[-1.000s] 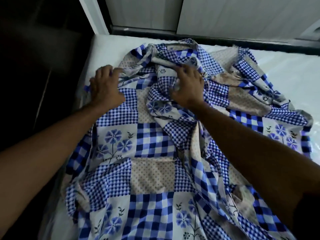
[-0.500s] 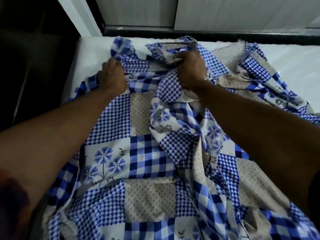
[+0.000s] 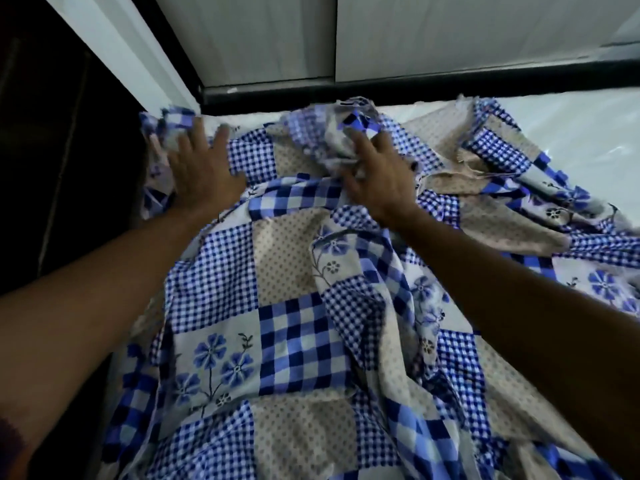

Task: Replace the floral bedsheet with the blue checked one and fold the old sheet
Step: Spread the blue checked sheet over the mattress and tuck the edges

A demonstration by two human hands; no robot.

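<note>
Blue checked sheet [image 3: 298, 344] under left hand [image 3: 202, 171] (fingers spread), right hand [image 3: 377, 178]

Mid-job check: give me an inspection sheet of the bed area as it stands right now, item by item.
Surface: white mattress, bare along the far edge and at the far right.
Job's things: blue checked sheet lies rumpled over most of the mattress, bunched at the far end; no other sheet in view.
Clutter: nothing seen.
Grippers: left hand flat, fingers spread, pressing the sheet near its far left corner; right hand with fingers stretched out on the bunched fabric, somewhat blurred.
Cables: nothing seen.
Surroundings: pale panels above a dark band beyond the bed; dark space to the left.
</note>
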